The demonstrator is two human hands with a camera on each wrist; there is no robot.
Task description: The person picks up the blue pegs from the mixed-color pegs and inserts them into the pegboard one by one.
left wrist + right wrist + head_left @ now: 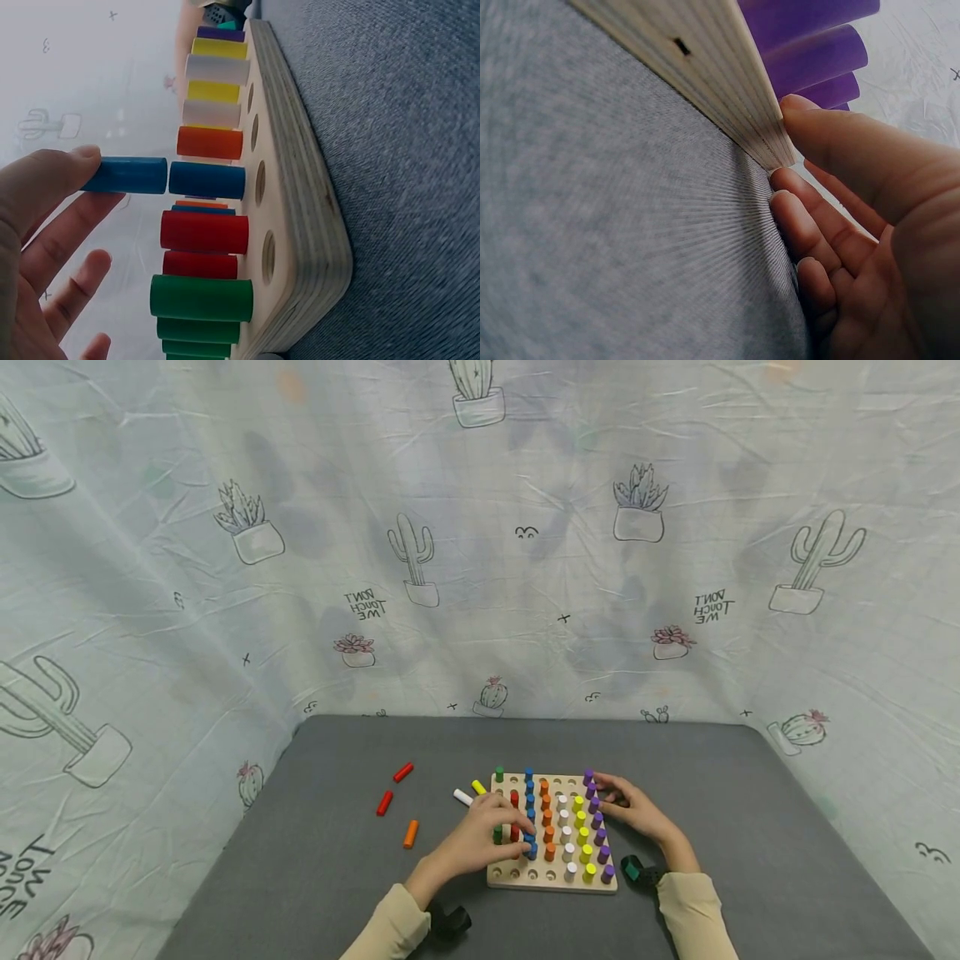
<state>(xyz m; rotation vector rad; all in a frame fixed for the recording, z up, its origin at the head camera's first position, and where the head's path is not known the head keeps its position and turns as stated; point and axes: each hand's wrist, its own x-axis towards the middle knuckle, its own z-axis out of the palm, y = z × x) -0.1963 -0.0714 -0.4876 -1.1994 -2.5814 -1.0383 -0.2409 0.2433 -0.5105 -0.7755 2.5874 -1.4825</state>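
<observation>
My left hand (pixel 480 837) is over the left half of a wooden pegboard (pixel 517 885). Between thumb and fingertips it pinches a blue peg (pixel 133 175). In the left wrist view this peg lines up end to end with a blue peg standing in the board (pixel 206 180). The other fingers are spread apart. My right hand (pixel 636 810) holds the board by its far right corner, thumb at the edge and fingers bent beside it. Purple pegs (pixel 814 60) stand close to that thumb. Green, red, orange, white and yellow pegs fill other columns.
Left of the board lie two loose red pegs (pixel 385 802), an orange peg (pixel 411 834), a white peg (pixel 462 797) and a yellow peg (pixel 478 787). Bare holes (pixel 260 183) run along the board's near row. Behind the grey table (pixel 337 893) hangs a cactus-print cloth (pixel 525 610).
</observation>
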